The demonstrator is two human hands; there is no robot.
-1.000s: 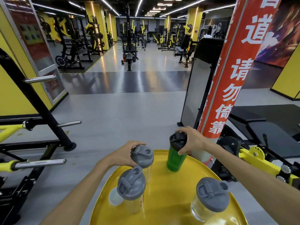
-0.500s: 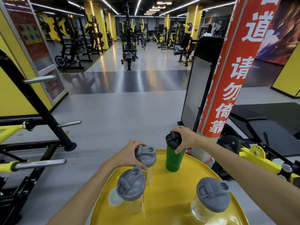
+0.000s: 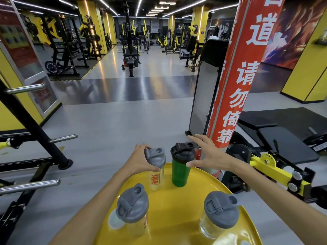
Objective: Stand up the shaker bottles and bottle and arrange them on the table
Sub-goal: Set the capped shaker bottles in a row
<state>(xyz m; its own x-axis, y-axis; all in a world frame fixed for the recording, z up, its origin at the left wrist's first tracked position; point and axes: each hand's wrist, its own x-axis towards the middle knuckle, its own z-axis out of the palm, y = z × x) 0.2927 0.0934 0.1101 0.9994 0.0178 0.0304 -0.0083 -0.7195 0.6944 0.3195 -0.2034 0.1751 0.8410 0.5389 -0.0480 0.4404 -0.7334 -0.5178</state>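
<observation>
On the round yellow worktop (image 3: 208,181), four containers stand upright. At about 7 o'clock is a clear shaker with a grey lid (image 3: 132,209). Toward 11 o'clock stands a second clear shaker (image 3: 156,171), and the left hand (image 3: 143,160) is closed around its grey lid, thumb low on the front and fingers curled over the far side. Just beside it, at 12 o'clock, is the green bottle with the black cap (image 3: 181,169). The right hand (image 3: 208,157) is spread open next to that cap, fingers extended, gripping nothing; whether its fingertips brush the cap cannot be told. At 5 o'clock sits a third clear shaker (image 3: 220,216).

The step looks like final spacing of the back pair. To do it well, the left hand should press the shaker flat before letting go, leave a small gap from the green bottle, and lift straight up so the lid is not dragged sideways near the rim.
</observation>
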